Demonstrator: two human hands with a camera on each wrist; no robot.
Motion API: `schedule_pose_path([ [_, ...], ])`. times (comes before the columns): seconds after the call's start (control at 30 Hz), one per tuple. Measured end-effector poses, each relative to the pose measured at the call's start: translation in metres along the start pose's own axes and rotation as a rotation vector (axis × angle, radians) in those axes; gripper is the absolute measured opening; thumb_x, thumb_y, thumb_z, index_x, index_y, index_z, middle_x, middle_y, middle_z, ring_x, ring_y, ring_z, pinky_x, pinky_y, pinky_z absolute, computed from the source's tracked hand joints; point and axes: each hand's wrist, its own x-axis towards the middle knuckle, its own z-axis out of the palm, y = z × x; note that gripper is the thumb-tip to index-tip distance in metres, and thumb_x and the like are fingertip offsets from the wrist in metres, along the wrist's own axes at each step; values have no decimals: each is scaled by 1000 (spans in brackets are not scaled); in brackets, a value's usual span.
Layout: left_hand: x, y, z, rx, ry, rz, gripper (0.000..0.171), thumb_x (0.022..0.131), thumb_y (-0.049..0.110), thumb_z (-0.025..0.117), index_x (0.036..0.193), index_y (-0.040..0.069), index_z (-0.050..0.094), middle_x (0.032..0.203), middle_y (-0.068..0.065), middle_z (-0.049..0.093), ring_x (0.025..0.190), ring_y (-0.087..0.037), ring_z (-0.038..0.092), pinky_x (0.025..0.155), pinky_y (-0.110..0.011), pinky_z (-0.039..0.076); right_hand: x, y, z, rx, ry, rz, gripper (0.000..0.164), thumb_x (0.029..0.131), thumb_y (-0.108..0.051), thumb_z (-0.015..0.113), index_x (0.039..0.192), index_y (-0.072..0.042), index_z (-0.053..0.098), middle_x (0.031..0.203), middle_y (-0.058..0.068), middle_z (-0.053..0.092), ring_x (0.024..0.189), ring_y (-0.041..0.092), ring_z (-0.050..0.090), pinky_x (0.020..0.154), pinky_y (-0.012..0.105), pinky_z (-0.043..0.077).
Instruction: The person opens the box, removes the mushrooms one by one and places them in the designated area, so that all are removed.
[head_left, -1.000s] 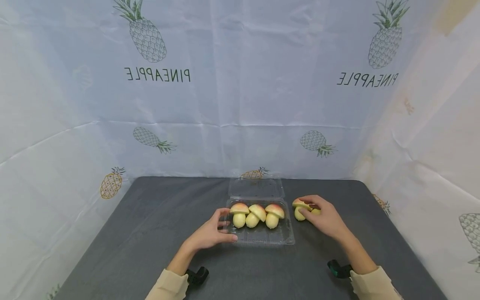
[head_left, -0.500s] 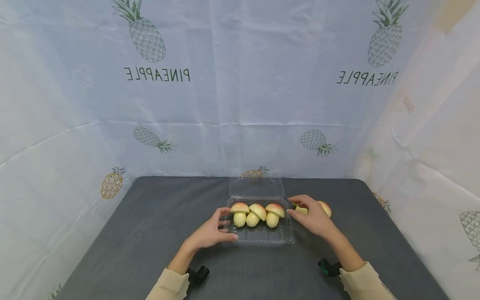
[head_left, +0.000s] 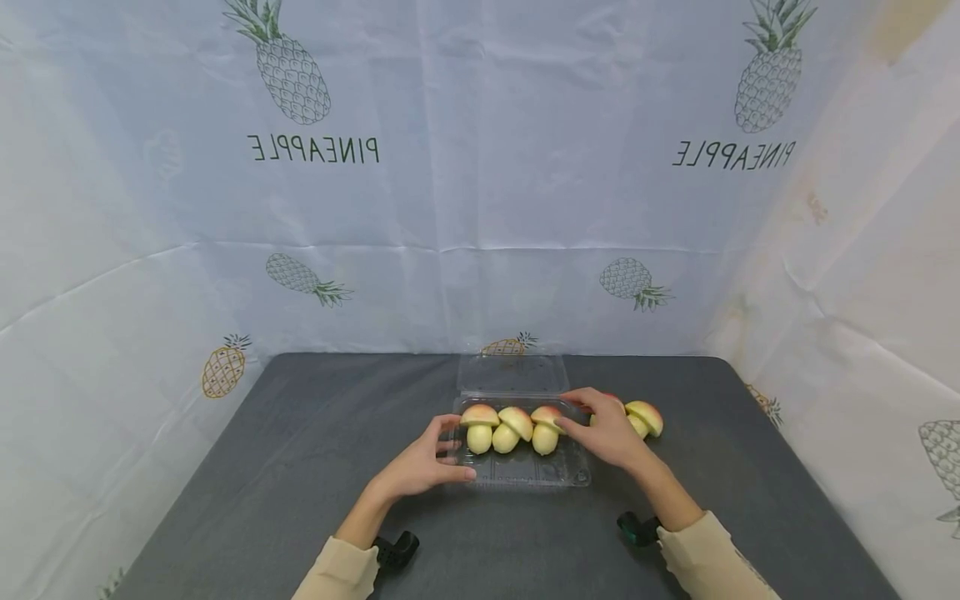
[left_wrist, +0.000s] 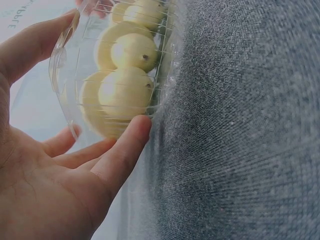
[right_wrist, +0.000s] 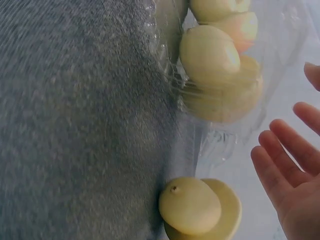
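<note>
A clear plastic clamshell box (head_left: 517, 475) lies with its lid folded back. Inside, side by side, are three mushroom-shaped pieces (head_left: 506, 440) with yellow stems and reddish-yellow caps. My left hand (head_left: 417, 467) grips the box's left side, thumb and fingers spread around its edge and wall, as the left wrist view (left_wrist: 65, 165) also shows. Over the box's right end hovers my right hand (head_left: 609, 433), fingers extended and holding nothing; its fingertips overlap the rightmost mushroom cap in the head view. Two more mushrooms (head_left: 645, 417) lie right of the box, one partly hidden behind that hand.
The raised lid (head_left: 513, 375) leans back toward the pineapple-print curtain (head_left: 480, 300) behind the dark grey table (head_left: 337, 408). More curtain hangs at both sides. A black wrist device (head_left: 397, 550) is on each forearm.
My right hand has moved left from the loose mushrooms to the box's right end, uncovering one of them. The left hand and the box stay in place.
</note>
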Motion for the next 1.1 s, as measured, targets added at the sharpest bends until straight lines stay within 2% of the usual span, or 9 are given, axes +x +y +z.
schedule_pose_path([
  [0.13,1,0,0,-3,1,-3,89,92,23,79,158,7,22,164,-22,18,141,-47,40,106,-54,48,3,1,5,3,-23,38,47,96,-28,74,133,-1,64,130,17,62,121,41,59,102,58,49],
  [0.43,-1,2,1,-5,4,-11,89,91,23,80,157,7,22,163,-22,19,141,-47,40,105,-55,49,7,10,15,-33,-32,49,45,99,-31,70,134,-3,64,132,16,61,123,41,57,101,59,49],
  [0.73,-2,3,1,-5,0,-7,90,91,23,80,157,6,22,163,-23,19,141,-47,39,104,-55,49,9,9,26,-97,-6,41,39,96,-27,73,128,-5,68,132,15,60,127,41,51,101,63,44],
  [1.1,-1,4,1,-4,4,-12,89,91,22,80,157,7,22,163,-22,19,140,-47,40,104,-55,49,12,10,36,-165,38,40,34,92,-26,78,122,-10,72,126,11,63,123,36,49,99,59,45],
])
